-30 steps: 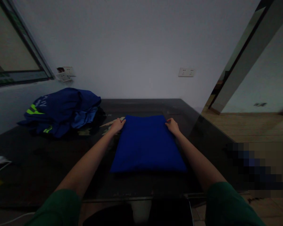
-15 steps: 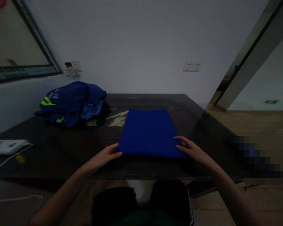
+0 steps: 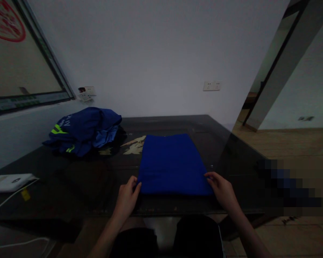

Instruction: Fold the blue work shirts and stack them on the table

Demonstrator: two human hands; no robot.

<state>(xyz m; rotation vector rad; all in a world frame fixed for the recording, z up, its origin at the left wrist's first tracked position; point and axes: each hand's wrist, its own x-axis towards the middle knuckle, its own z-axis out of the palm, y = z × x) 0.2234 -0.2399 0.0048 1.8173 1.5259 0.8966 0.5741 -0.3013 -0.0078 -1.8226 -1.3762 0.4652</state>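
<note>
A blue folded cloth (image 3: 172, 165) lies flat on the dark table, its near edge close to the table's front. My left hand (image 3: 127, 197) is at its near left corner, thumb and fingers closed on the edge. At the near right corner, my right hand (image 3: 223, 188) pinches the cloth's side edge between thumb and fingers. The cloth's surface looks smooth and even.
A crumpled dark blue garment (image 3: 83, 130) with yellow-green strips lies at the table's back left. A white device (image 3: 10, 182) with a cable rests at the left edge. Wall sockets (image 3: 211, 86) are behind the table (image 3: 78, 186).
Both hands have closed from a looser spread onto the cloth's near corners. My left hand has turned more upright. The whole view has tilted upward, so the table sits lower.
</note>
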